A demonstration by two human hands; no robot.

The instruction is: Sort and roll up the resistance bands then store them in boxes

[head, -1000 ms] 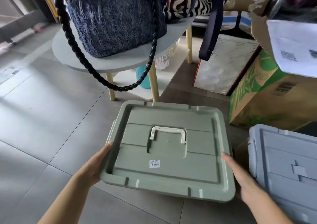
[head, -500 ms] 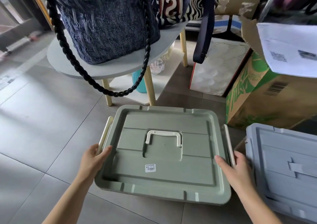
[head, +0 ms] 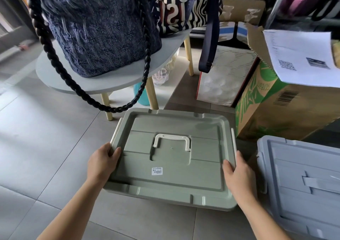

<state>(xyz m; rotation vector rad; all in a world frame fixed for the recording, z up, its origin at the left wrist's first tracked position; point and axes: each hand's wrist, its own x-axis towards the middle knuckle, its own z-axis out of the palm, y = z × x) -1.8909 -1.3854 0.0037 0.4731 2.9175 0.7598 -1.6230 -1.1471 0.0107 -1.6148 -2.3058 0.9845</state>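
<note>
A sage-green rectangular plastic storage box (head: 184,177), lid on and white carry handle (head: 172,141) folded flat, sat on the grey tiled floor (head: 46,148) before a low grey round table (head: 114,81). The left hand (head: 103,161) gripped its left edge at the cream side latch (head: 116,131). The right hand (head: 239,173) grasped the right edge, thumb on the lid. A blue-grey lidded plastic box (head: 303,184) stood just beside it.

Colours, head view.
Sage-green box (head: 171,166), 6 o'clock: cream handle (head: 172,136), white barcode sticker (head: 157,171). Blue-grey box (head: 303,188) at 4. Navy cable-knit bag (head: 99,30) at 11, black braided strap (head: 110,109). Brown carton (head: 287,114) at 3, green print. Floor (head: 46,148) pale grey tile.
</note>
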